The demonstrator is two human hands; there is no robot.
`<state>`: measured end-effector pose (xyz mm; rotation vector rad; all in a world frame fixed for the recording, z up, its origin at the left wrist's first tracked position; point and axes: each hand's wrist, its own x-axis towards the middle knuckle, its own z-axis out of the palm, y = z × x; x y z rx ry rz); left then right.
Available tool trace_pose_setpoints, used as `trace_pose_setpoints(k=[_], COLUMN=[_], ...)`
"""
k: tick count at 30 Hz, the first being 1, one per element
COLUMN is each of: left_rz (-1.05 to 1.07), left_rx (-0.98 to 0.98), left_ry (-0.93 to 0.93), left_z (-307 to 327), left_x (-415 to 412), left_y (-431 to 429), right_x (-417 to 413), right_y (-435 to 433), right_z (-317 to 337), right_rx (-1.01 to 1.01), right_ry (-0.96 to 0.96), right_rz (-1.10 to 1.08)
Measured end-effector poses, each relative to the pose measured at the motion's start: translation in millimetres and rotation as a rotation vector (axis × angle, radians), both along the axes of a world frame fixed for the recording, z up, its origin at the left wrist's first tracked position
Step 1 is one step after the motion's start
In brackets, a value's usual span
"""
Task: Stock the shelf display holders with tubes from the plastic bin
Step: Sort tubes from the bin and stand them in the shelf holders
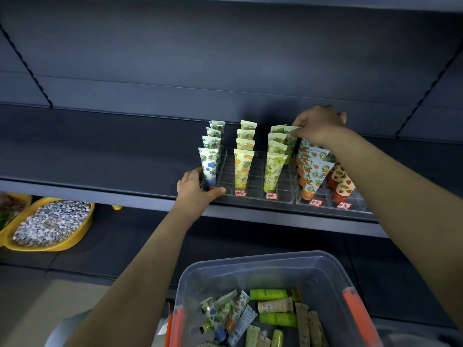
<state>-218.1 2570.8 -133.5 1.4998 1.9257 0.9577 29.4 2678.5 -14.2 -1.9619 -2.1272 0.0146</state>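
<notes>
A clear acrylic display holder (pixel 255 190) stands on the dark shelf with rows of upright tubes: blue-flower tubes (pixel 209 166), yellow-fruit tubes (pixel 242 169) and green-grape tubes (pixel 273 171). A second holder (pixel 355 204) to the right carries orange-print tubes (pixel 312 176) and strawberry tubes (pixel 340 184). My left hand (pixel 194 189) grips the front left corner of the first holder. My right hand (pixel 319 123) pinches the top of a green tube (pixel 290 142) at the back of the grape row. The plastic bin (pixel 323 269) below holds several loose tubes (pixel 250 316).
The dark shelf (pixel 100 151) stretches bare to the left of the holders. On the lower level at the left lie yellow trays (pixel 52 226) with small grey items. The bin has orange handles (pixel 355 314).
</notes>
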Motion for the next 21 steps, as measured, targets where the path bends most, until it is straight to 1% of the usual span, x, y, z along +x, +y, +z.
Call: trace_pose_setpoints(k=[12,17,21], left_rz=[-0.004,-0.004,-0.015], left_rx=[-0.006,-0.009,-0.012], left_ry=[0.003,0.003,0.003], left_z=[1.8,2.7,3.6], left_x=[0.8,1.5,0.5], left_y=[-0.6,-1.5,-4.3], right_x=[2.6,4.7,6.1], right_y=[1.0,-0.3,-11.9], right_z=[-3.9,0.3,11.5], right_rx=[0.034,0.036,0.038], right_ry=[0.028,0.105,0.124], right_rz=[0.002,0.018,0.018])
